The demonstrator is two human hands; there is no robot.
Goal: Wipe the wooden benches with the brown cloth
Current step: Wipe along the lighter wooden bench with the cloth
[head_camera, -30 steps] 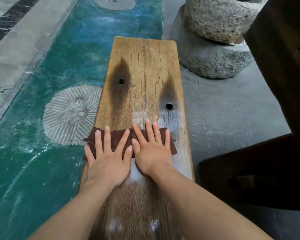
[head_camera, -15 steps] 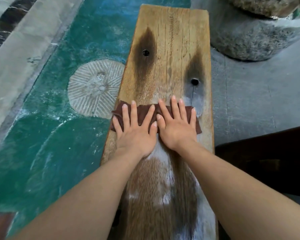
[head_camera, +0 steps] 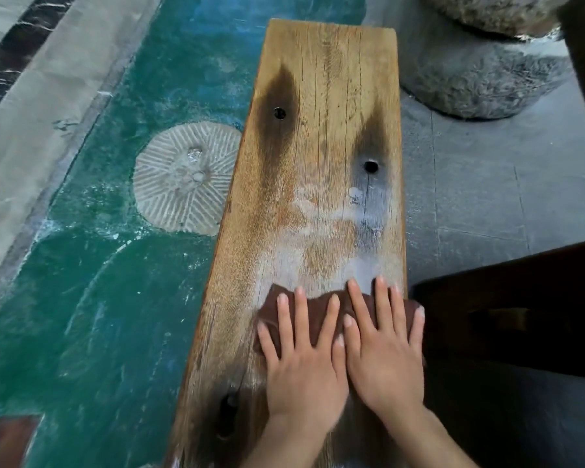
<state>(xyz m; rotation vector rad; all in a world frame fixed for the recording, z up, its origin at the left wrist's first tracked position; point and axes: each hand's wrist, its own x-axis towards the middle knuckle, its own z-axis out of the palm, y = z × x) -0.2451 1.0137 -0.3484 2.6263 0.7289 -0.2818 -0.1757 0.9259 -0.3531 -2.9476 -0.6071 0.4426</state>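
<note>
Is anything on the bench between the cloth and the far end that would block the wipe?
Nothing visible. The left hand and right hand press the brown cloth flat; the wooden bench ahead shows only two small holes and pale patches.

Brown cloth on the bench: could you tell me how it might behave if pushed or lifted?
Probably floppy: the brown cloth wrinkles and bunches under the left hand and right hand. Thin, so likely light; it should slide rather than roll on the flat wooden bench.
</note>
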